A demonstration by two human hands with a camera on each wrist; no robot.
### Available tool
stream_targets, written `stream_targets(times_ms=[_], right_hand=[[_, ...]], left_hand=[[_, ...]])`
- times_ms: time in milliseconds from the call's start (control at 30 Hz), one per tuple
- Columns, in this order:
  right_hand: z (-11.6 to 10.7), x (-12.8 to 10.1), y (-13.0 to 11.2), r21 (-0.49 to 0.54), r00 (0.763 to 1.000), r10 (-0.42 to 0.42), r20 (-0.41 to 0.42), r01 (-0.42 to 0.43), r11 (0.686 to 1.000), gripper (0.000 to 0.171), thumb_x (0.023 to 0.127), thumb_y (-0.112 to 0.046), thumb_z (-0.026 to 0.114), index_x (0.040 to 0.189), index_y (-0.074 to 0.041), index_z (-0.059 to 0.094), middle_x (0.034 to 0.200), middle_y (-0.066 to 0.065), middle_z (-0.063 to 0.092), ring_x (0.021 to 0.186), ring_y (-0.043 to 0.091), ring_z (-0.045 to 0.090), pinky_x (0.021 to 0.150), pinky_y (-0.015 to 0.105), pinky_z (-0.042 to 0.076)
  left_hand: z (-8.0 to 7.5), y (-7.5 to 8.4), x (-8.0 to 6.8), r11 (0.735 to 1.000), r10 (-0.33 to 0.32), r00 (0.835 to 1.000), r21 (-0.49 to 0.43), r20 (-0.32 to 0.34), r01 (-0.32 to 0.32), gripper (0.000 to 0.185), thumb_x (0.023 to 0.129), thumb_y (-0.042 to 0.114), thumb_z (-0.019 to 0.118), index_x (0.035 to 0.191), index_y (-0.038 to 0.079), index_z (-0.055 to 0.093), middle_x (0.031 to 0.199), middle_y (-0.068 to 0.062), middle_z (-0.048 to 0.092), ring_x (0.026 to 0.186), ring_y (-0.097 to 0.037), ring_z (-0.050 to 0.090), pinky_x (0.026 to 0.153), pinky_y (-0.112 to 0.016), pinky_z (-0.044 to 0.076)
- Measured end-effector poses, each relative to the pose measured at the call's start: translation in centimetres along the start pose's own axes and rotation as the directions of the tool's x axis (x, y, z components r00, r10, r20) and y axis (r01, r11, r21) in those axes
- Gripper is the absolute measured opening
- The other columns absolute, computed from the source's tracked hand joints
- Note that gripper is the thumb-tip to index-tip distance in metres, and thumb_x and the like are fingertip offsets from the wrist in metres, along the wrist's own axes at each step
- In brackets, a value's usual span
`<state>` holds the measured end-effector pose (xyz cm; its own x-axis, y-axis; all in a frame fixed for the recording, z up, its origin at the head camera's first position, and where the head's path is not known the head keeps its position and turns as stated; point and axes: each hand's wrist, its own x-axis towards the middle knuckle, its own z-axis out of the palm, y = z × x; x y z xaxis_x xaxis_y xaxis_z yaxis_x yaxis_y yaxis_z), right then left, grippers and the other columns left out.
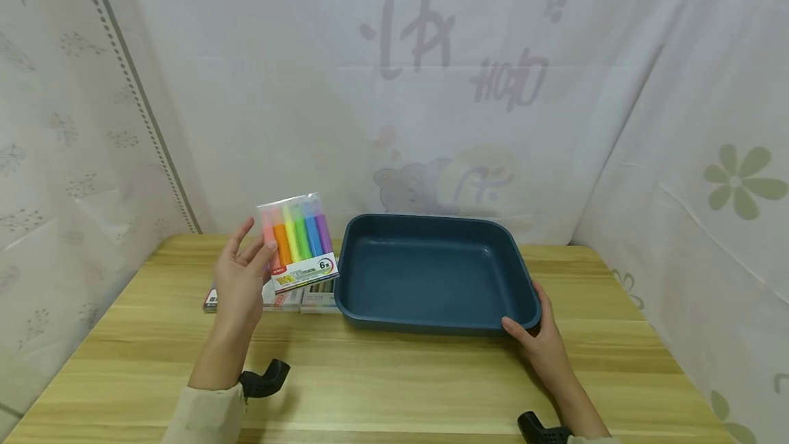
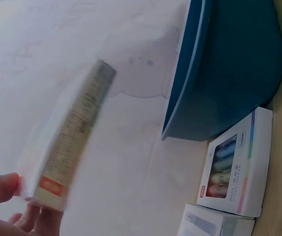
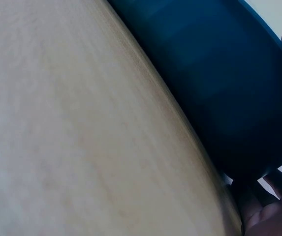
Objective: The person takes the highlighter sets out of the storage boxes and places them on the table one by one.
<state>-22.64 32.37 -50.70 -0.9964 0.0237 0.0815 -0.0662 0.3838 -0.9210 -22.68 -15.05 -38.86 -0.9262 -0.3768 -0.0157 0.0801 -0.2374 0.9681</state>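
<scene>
Right hand grips tray corner; left hand pinches highlighter pack upright, caps up, above fingers

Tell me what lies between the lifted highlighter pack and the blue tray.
Nothing: in the head view only backdrop cloth shows between the highlighter pack and the blue tray.

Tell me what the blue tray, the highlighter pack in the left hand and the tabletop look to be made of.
Blue tray: likely moulded plastic, matte dark blue, with rounded corners and a rolled rim.
Highlighter pack: clear glossy plastic sleeve showing six coloured pens, with a printed card label.
Tabletop: light wood or wood-look laminate, with a streaked grain and a smooth finish.
</scene>
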Motion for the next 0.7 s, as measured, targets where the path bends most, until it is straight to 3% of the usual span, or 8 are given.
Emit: stream_targets(times_ms=[133, 200, 300, 367, 500, 600, 700], right_hand=[[0.1, 0.0, -0.1, -0.001, 1.000, 0.008, 0.005, -0.008, 1.000, 0.098, 0.096, -0.022, 0.067, 0.161, -0.040, -0.004, 0.171, 0.014, 0.003, 0.153, 0.038, 0.014, 0.120, 0.051, 0.020], [0.1, 0.0, 0.0, -0.001, 1.000, 0.004, 0.007, -0.004, 1.000, 0.098, 0.097, -0.022, 0.067, 0.161, -0.041, -0.004, 0.171, 0.014, 0.003, 0.153, 0.038, 0.014, 0.119, 0.050, 0.021], [0.1, 0.1, 0.0, -0.005, 1.000, 0.001, 0.004, -0.001, 1.000, 0.097, 0.097, -0.022, 0.067, 0.161, -0.040, -0.004, 0.171, 0.014, 0.004, 0.153, 0.038, 0.015, 0.119, 0.053, 0.020], [0.1, 0.1, 0.1, -0.008, 1.000, 0.000, 0.002, 0.000, 1.000, 0.098, 0.097, -0.022, 0.067, 0.161, -0.040, -0.004, 0.171, 0.015, 0.004, 0.152, 0.038, 0.016, 0.118, 0.056, 0.021], [0.1, 0.1, 0.2, -0.008, 1.000, -0.003, -0.001, 0.003, 1.000, 0.098, 0.096, -0.022, 0.067, 0.162, -0.038, -0.004, 0.170, 0.016, 0.005, 0.152, 0.039, 0.016, 0.118, 0.058, 0.021], [0.0, 0.0, 0.1, -0.013, 1.000, -0.002, -0.001, 0.002, 1.000, 0.098, 0.097, -0.023, 0.067, 0.161, -0.039, -0.005, 0.170, 0.016, 0.005, 0.152, 0.039, 0.017, 0.119, 0.052, 0.022], [-0.1, -0.2, 0.0, -0.013, 1.000, 0.004, -0.002, -0.004, 1.000, 0.097, 0.097, -0.023, 0.066, 0.161, -0.040, -0.004, 0.170, 0.015, 0.005, 0.152, 0.038, 0.017, 0.118, 0.045, 0.023]], left_hand=[[-0.2, -0.3, 0.1, 0.999, -0.026, 1.000, 0.028, -0.012, 0.027, 0.065, 0.103, 0.011, 0.057, 0.159, 0.027, 0.031, 0.115, 0.003, 0.068, 0.095, -0.001, 0.068, 0.070, -0.013, 0.055], [-0.3, -0.5, 0.2, 0.999, -0.027, 1.000, 0.044, -0.013, 0.028, 0.064, 0.104, 0.013, 0.055, 0.160, 0.027, 0.029, 0.116, 0.005, 0.065, 0.102, -0.002, 0.065, 0.073, -0.010, 0.053], [-0.4, -0.7, 0.3, 0.998, -0.030, 1.000, 0.059, -0.003, 0.030, 0.060, 0.106, 0.017, 0.051, 0.160, 0.025, 0.029, 0.136, -0.007, 0.055, 0.115, -0.007, 0.060, 0.084, -0.009, 0.052], [-0.5, -0.9, 0.4, 0.998, -0.052, 0.999, 0.040, 0.010, 0.052, 0.057, 0.107, 0.019, 0.048, 0.161, 0.025, 0.029, 0.145, -0.008, 0.048, 0.119, -0.008, 0.059, 0.093, -0.015, 0.054], [-0.8, -0.9, 0.6, 0.989, -0.145, 0.989, -0.021, 0.022, 0.146, 0.054, 0.109, 0.025, 0.042, 0.161, 0.029, 0.028, 0.143, 0.000, 0.047, 0.110, -0.004, 0.064, 0.090, -0.019, 0.056], [-1.1, -0.7, 0.9, 0.972, -0.211, 0.976, -0.099, 0.047, 0.215, 0.054, 0.109, 0.025, 0.041, 0.161, 0.032, 0.026, 0.148, 0.003, 0.044, 0.108, 0.000, 0.062, 0.088, -0.017, 0.056], [-1.4, -0.3, 1.1, 0.959, -0.238, 0.968, -0.139, 0.079, 0.247, 0.062, 0.107, 0.016, 0.044, 0.162, 0.034, 0.021, 0.158, 0.002, 0.035, 0.116, -0.003, 0.057, 0.088, -0.015, 0.054]])
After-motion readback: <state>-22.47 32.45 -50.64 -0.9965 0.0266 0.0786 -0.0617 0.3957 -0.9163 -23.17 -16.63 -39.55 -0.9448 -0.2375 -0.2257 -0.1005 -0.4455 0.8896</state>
